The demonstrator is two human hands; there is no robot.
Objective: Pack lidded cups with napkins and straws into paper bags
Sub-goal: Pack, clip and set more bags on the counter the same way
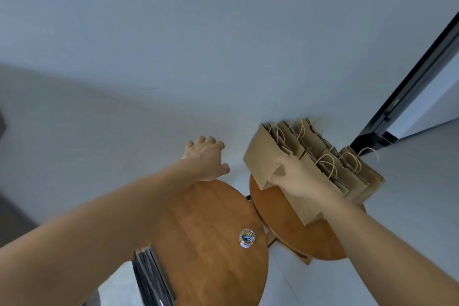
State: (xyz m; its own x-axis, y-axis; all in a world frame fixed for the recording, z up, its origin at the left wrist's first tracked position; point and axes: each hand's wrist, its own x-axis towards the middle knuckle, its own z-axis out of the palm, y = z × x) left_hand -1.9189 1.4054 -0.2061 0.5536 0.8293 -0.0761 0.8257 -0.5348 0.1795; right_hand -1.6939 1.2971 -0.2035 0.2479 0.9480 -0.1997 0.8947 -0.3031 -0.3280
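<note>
Two bare forearms reach forward from the bottom of the view, over a pair of round wooden tables that stand just beside each other. At the lower left, partly under the left arm, is a dark slatted object (149,276) (too blurred to name). On the left table (211,206) stands a small clear jar (247,237) of coloured paper clips, near the rim that faces the right table (285,228).

Further out, the left hand (206,159) hangs over the far rim of the left table, its fingers loosely bent and its thumb apart from them, with nothing in it; whether its heel touches the wood I cannot tell.

The right hand (295,176) grips the front bag (263,164), a flat brown paper one, with the thumb pressed on its near face and the fingers curled out of sight behind it. That bag leans to the left at the head of a row of folded paper bags (347,171), all brown with pale twine handles, standing on edge on the far part of the right table.

Behind everything rises a plain pale wall (173,32), and a dark door frame (409,87) runs slantwise at the right.
</note>
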